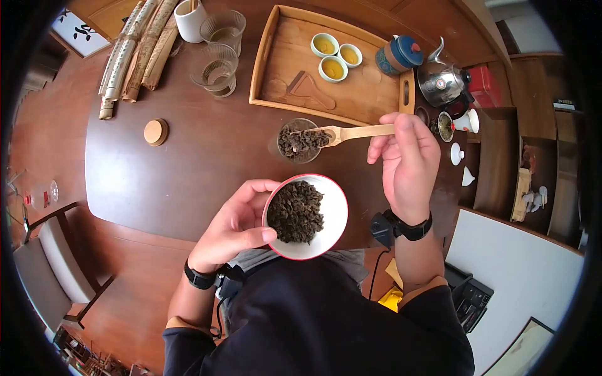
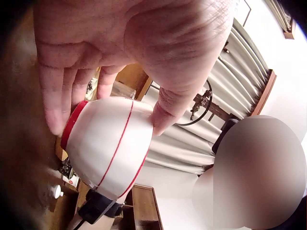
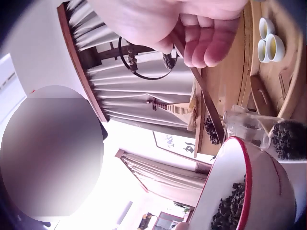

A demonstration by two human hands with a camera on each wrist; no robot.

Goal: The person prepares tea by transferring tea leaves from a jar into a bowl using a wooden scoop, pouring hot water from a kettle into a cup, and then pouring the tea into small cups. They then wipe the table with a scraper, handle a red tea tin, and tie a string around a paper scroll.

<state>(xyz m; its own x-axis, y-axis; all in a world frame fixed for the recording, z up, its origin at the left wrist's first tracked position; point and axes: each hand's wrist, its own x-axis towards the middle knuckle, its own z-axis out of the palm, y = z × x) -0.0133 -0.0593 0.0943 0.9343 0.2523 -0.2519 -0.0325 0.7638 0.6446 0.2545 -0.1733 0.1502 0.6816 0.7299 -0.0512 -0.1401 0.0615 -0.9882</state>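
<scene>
My left hand (image 1: 233,220) grips a white bowl (image 1: 337,210) with a red rim, thumb and fingers at its side; dark rolled tea leaves (image 1: 295,212) lie in it. In the left wrist view the outside of the bowl (image 2: 108,143) shows red lines. Pinched in my right hand (image 1: 409,164) is a wooden scoop (image 1: 364,131), its leaf-loaded end over a glass (image 1: 297,156) that holds more dark leaves. The right wrist view shows the scoop (image 3: 206,93) held by the right hand (image 3: 192,28), above the bowl (image 3: 273,187).
Behind the glass stands a wooden tray (image 1: 266,53) with three tea cups (image 1: 332,69) and a blue canister (image 1: 399,55). A kettle (image 1: 441,81) is at the right. Two glasses (image 1: 219,66), bamboo rolls (image 1: 135,56) and a round wooden lid (image 1: 155,132) stand at the left.
</scene>
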